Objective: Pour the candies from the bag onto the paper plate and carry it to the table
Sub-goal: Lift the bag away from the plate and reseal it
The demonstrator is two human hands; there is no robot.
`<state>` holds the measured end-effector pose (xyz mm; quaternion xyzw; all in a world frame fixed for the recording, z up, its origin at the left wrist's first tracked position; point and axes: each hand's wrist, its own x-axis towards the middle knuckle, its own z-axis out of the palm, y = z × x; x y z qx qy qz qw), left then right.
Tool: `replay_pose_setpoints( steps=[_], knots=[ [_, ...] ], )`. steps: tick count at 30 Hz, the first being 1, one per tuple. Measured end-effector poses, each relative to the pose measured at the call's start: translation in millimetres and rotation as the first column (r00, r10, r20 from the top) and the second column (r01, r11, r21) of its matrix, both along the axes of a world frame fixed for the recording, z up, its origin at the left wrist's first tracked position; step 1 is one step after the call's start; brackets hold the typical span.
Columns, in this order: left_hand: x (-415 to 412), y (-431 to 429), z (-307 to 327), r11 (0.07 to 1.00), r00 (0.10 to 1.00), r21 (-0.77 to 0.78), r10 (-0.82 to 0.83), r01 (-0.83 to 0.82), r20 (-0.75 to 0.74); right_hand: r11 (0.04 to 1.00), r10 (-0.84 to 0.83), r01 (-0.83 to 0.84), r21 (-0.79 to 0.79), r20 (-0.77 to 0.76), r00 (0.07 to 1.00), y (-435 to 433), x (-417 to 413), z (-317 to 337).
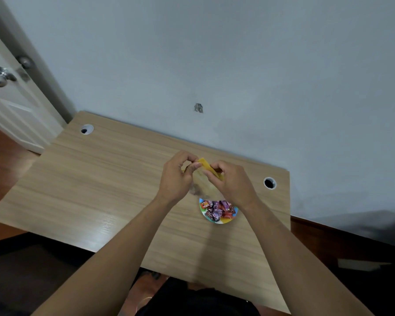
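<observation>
A small colourful paper plate [224, 221] lies on the wooden desk [100, 190], heaped with wrapped candies [217, 209] in purple, red and orange. Just above and behind the plate, both hands hold a clear bag with a yellow top strip [209, 168]. My left hand [176, 179] pinches its left end and my right hand [233, 181] pinches its right end. The bag's see-through body hangs blurred between the hands, and I cannot tell whether any candy is left inside. My right wrist hides the plate's far right rim.
The desk stands against a pale wall, with a cable hole at the back left [86, 129] and another at the right [269, 183]. A white door with a metal knob [0, 77] is at the far left. Dark floor lies below the desk's near edge.
</observation>
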<state>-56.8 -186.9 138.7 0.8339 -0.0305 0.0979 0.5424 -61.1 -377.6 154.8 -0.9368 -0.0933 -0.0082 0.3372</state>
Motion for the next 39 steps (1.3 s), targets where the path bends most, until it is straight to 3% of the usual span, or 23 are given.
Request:
replay_pose_setpoints(
  steps=[9, 19, 27, 30, 34, 39],
  knots=[
    [13.1, 26.9, 11.2, 0.989, 0.991, -0.075, 0.130, -0.131, -0.018, 1.000, -0.004, 0.004, -0.016, -0.045, 0.999, -13.0, -2.0, -6.5],
    [12.8, 35.4, -6.5, 0.953, 0.966, -0.181, 0.219, -0.242, -0.138, 0.995, -0.006, -0.004, -0.097, -0.105, 0.994, -26.0, -13.5, -20.6],
    [-1.5, 26.1, -26.9, 0.871, 0.930, -0.369, 0.225, -0.325, -0.290, 0.979, 0.000, -0.031, -0.203, -0.150, 0.989, -30.9, -21.2, -32.0],
    [-5.6, 25.8, -34.9, 0.836, 0.914, -0.413, 0.229, -0.361, -0.335, 0.947, 0.049, -0.093, -0.307, -0.147, 0.988, -30.6, -23.7, -38.5],
    [-9.7, 34.7, -43.6, 0.845, 0.914, -0.403, 0.216, -0.351, -0.342, 0.838, 0.212, -0.226, -0.497, -0.085, 0.974, -21.7, -24.2, -43.0],
    [-10.8, 51.7, -50.8, 0.850, 0.906, -0.376, 0.241, -0.370, -0.348, 0.748, 0.383, -0.249, -0.616, 0.093, 0.919, -13.1, -18.8, -53.2]
  ],
)
